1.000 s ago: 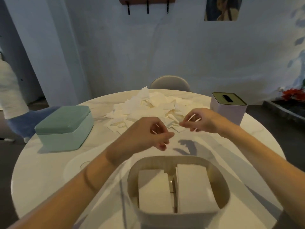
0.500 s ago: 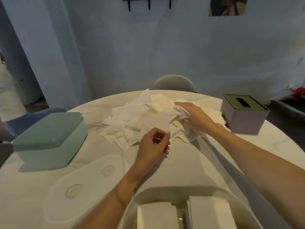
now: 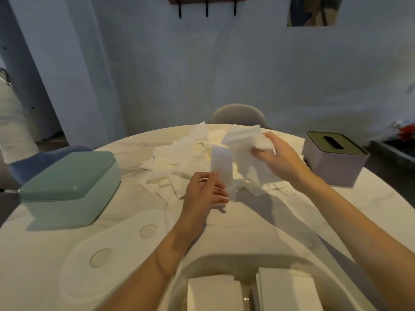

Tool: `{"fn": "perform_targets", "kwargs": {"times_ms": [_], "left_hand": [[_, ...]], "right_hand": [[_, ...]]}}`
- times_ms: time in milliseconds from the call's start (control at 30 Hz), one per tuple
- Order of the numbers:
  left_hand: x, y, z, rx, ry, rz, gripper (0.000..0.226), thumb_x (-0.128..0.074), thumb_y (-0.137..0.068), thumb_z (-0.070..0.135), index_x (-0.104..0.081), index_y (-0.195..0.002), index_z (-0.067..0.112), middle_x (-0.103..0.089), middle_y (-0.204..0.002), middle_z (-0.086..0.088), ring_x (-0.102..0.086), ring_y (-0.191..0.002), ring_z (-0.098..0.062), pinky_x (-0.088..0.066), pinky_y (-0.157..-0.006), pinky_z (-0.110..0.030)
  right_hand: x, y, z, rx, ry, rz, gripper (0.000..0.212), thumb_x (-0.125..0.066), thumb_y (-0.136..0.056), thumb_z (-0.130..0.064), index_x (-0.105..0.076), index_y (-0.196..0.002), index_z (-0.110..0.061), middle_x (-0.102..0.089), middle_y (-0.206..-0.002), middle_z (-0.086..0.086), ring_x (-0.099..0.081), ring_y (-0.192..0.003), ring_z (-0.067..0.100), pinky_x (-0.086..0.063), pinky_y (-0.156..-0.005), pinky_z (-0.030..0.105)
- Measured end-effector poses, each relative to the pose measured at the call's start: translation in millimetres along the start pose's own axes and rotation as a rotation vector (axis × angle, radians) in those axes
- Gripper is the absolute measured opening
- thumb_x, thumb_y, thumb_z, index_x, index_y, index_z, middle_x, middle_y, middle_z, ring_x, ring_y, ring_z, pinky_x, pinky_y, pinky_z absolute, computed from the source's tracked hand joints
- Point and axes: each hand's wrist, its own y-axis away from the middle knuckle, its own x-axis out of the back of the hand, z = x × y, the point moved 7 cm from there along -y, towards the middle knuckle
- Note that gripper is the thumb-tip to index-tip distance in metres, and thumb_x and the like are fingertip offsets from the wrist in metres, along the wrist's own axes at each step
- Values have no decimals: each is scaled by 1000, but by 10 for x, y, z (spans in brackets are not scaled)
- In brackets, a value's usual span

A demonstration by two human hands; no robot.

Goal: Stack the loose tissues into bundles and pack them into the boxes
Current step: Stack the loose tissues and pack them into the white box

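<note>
Left hand (image 3: 205, 191) pinches one folded tissue (image 3: 221, 166) upright over the round table (image 3: 336, 209); right hand (image 3: 277, 157) grips a bunch of tissues (image 3: 244, 142) lifted above the loose pile (image 3: 175, 160). Open white box (image 3: 197, 265) at near edge has two stacks inside; green box (image 3: 69, 187) left, lilac box (image 3: 334, 158) right

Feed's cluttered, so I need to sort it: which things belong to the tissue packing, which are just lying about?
Job: loose white tissue pile; folded tissue in left hand; tissue bunch in right hand; open white box; mint lidded box; lilac slotted box.
Lying about: grey chair; wall hooks.
</note>
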Motion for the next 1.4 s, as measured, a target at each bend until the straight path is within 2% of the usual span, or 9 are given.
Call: {"fn": "perform_targets", "kwargs": {"times_ms": [233, 367, 500, 667, 800, 900, 1100, 1267, 1400], "left_hand": [[10, 98, 33, 27, 30, -222, 68, -64, -85, 74, -56, -138, 33, -69, -130, -2, -69, -115, -26, -59, -94, -51], [70, 161, 37, -3, 95, -178, 44, -76, -93, 33, -64, -134, 22, -73, -124, -4, -71, -112, -30, -59, -93, -53], [127, 156, 117, -69, 73, -131, 35, -75, -93, 26, -68, -126, 23, -76, -115, 0, -75, -102, -24, -64, -82, -45], [215, 32, 117, -40, -53, -131, 45, -81, -87, 27, -65, -129, 23, -75, -118, -3, -74, -104, -26, -62, -88, -48], [340, 13, 52, 18, 41, -55, 42, -81, -87, 13, -67, -126, 15, -75, -118, -6, -73, -104, -24, -64, -78, -39], [376, 2, 36, 33, 118, -26, 31, -79, -90, 14, -72, -120, 7, -77, -113, -9, -74, -102, -30, -63, -82, -52], [398, -50, 65, 54, 204, 32, 30, -74, -90, 26, -72, -116, 11, -77, -108, -4, -72, -101, -27, -61, -84, -38], [412, -10, 24, 88, 286, 87, 39, -73, -93, 26, -67, -128, 10, -75, -113, -10, -72, -94, -25, -61, -63, -31], [351, 5, 12, 63, 315, 32, 35, -62, -101, 33, -67, -129, 14, -74, -112, -9, -71, -94, -23, -61, -71, -36]], "right_hand": [[-410, 443, 124, -227, -207, -439, 44, -76, -82, -50, -68, -122, -34, -72, -117, -9, -66, -109, 18, -53, -98, 33], [-539, 512, 109, -233, -179, -462, 27, -73, -89, -45, -71, -114, -35, -73, -109, -15, -67, -100, 8, -51, -74, 13], [-538, 523, 93, -199, -27, -416, 42, -72, -83, -58, -69, -120, -38, -69, -111, -14, -64, -100, 14, -49, -85, 29], [-373, 457, 61, -177, -47, -264, 25, -73, -86, -51, -65, -107, -40, -65, -101, -21, -61, -92, 9, -45, -73, 19], [-224, 397, 124, -191, -72, -202, 37, -75, -86, -48, -66, -118, -34, -67, -113, -8, -62, -104, 19, -54, -92, 40], [-183, 405, 64, -190, -161, -199, 32, -79, -81, -47, -68, -110, -39, -68, -110, -8, -63, -104, 21, -55, -95, 43], [-246, 486, -106, -220, -435, -299, 38, -77, -73, -43, -67, -110, -39, -73, -96, -8, -68, -101, 24, -62, -80, 36], [-435, 591, -195, -256, -605, -429, 42, -82, -81, -36, -70, -121, -31, -72, -111, 7, -71, -101, 28, -61, -79, 40], [-517, 627, -210, -284, -605, -437, 56, -80, -74, -40, -66, -127, -30, -68, -118, 11, -70, -106, 30, -60, -78, 39]]}}
